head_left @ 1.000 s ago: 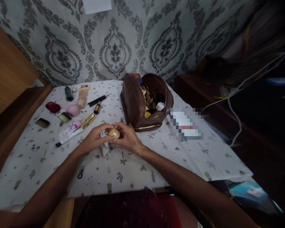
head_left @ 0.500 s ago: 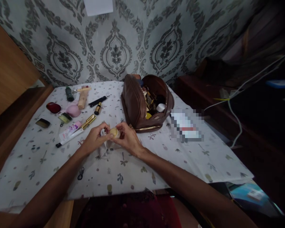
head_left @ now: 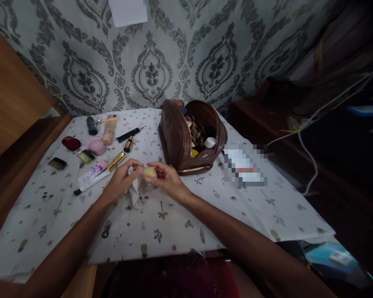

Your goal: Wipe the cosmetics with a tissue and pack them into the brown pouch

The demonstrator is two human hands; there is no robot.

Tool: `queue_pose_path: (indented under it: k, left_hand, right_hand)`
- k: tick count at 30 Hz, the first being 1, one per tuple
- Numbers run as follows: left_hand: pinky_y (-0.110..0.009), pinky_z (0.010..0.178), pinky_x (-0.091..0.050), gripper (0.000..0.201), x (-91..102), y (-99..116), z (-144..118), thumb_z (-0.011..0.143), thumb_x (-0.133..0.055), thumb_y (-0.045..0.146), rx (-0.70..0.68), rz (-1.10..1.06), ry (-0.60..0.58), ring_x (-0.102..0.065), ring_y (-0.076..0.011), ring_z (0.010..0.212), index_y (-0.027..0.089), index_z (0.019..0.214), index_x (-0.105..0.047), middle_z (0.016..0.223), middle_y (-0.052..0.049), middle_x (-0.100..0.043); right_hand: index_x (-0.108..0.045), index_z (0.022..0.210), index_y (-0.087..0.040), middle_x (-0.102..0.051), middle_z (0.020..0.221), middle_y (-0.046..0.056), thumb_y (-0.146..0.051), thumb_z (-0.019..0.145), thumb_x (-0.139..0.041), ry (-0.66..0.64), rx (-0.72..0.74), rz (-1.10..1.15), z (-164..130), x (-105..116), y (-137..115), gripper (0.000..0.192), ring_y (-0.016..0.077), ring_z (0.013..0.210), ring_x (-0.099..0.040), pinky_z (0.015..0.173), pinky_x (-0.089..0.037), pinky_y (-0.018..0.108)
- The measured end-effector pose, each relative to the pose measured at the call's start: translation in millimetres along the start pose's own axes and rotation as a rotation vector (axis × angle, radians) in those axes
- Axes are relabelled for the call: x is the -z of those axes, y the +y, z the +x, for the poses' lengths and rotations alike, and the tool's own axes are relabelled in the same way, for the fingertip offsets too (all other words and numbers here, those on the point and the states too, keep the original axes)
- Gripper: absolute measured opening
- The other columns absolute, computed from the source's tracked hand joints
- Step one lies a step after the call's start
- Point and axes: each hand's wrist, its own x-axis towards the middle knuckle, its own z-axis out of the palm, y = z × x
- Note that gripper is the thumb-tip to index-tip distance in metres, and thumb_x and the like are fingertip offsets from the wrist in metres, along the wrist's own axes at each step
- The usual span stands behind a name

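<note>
My right hand holds a small round cream-coloured jar just above the patterned tablecloth. My left hand grips a crumpled white tissue and presses it against the jar's left side. Both hands meet near the middle of the table, in front of an open brown cosmetic bag that stands full of small items.
Cosmetics lie at the back left: a white tube, gold lipstick, pink sponge, red compact, beige tube, black pencil, green bottle. A blurred packet lies right of the bag. White cables hang at the right.
The hands have shifted slightly; the left hand with the tissue has drawn a little to the left of the jar, which my right hand keeps holding.
</note>
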Motion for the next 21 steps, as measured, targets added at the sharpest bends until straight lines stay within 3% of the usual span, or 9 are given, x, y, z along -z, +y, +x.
queue_pose_path:
  k: [3,6,7,9,11,13,16,21]
  left_hand:
    - [-0.024,0.059,-0.04,0.036,1.8,-2,1,0.093,-0.047,0.055,0.101,-0.132,0.266,-0.049,-0.0131,0.065,0.021,0.1,-0.059,0.08,0.002,-0.054]
    - [-0.025,0.072,-0.047,0.038,-3.9,1,-4,0.097,-0.041,0.056,0.019,-0.163,0.426,-0.058,-0.0153,0.083,0.023,0.111,-0.055,0.1,-0.002,-0.06]
    - [-0.028,0.084,-0.048,0.039,-8.2,3,-7,0.098,-0.04,0.055,-0.045,-0.133,0.402,-0.059,-0.0176,0.096,0.023,0.116,-0.054,0.109,-0.005,-0.061]
    - [-0.035,0.104,-0.043,0.044,-19.1,4,-13,0.099,-0.039,0.052,-0.175,-0.065,0.244,-0.054,-0.0217,0.12,0.021,0.128,-0.05,0.128,-0.009,-0.058]
    - [-0.039,0.114,-0.034,0.05,-29.4,5,-19,0.099,-0.042,0.049,-0.268,-0.012,0.071,-0.046,-0.0238,0.134,0.019,0.139,-0.044,0.141,-0.013,-0.051]
    - [-0.04,0.118,-0.031,0.055,-35.2,6,-22,0.099,-0.043,0.048,-0.293,0.006,-0.019,-0.042,-0.0245,0.139,0.017,0.145,-0.039,0.148,-0.015,-0.045]
    - [-0.04,0.116,-0.033,0.054,-34.2,12,-23,0.1,-0.041,0.047,-0.203,-0.095,-0.065,-0.046,-0.0253,0.137,0.017,0.145,-0.042,0.148,-0.014,-0.048]
    - [-0.038,0.106,-0.044,0.045,-26.4,24,-20,0.098,-0.044,0.049,-0.008,-0.35,-0.081,-0.059,-0.0251,0.121,0.018,0.127,-0.058,0.132,-0.011,-0.063]
  right_hand:
    - [-0.063,0.103,-0.021,-0.068,0.096,0.002,-0.04,0.06,-0.087,0.04,-0.115,0.221,2,-1,-2,0.052,0.0147,0.08,-0.066,0.07,-0.054,0.027]
    - [-0.063,0.095,-0.021,-0.066,0.096,0.001,-0.038,0.055,-0.091,0.094,-0.148,0.338,1,-3,-5,0.052,0.015,0.083,-0.066,0.075,-0.057,0.028]
    - [-0.063,0.093,-0.021,-0.066,0.096,0.0,-0.037,0.054,-0.092,0.106,-0.144,0.352,0,-4,-5,0.051,0.0144,0.083,-0.065,0.075,-0.057,0.028]
    - [-0.064,0.091,-0.021,-0.065,0.094,0.0,-0.036,0.054,-0.091,0.113,-0.124,0.347,-1,-4,-5,0.048,0.0131,0.08,-0.063,0.073,-0.055,0.026]
    - [-0.066,0.092,-0.02,-0.066,0.092,0.0,-0.035,0.056,-0.09,0.096,-0.094,0.308,-2,-4,-4,0.046,0.0128,0.079,-0.062,0.072,-0.053,0.024]
    - [-0.067,0.093,-0.02,-0.068,0.09,0.0,-0.034,0.057,-0.089,0.064,-0.08,0.276,-2,-3,-4,0.044,0.0132,0.079,-0.062,0.071,-0.051,0.024]
    - [-0.068,0.093,-0.021,-0.07,0.088,0.0,-0.034,0.058,-0.089,-0.01,-0.109,0.291,-1,-1,-4,0.043,0.0131,0.078,-0.063,0.071,-0.05,0.023]
    - [-0.067,0.093,-0.02,-0.072,0.093,0.0,-0.033,0.059,-0.09,-0.126,-0.118,0.356,-1,0,-5,0.043,0.0111,0.079,-0.064,0.076,-0.05,0.023]
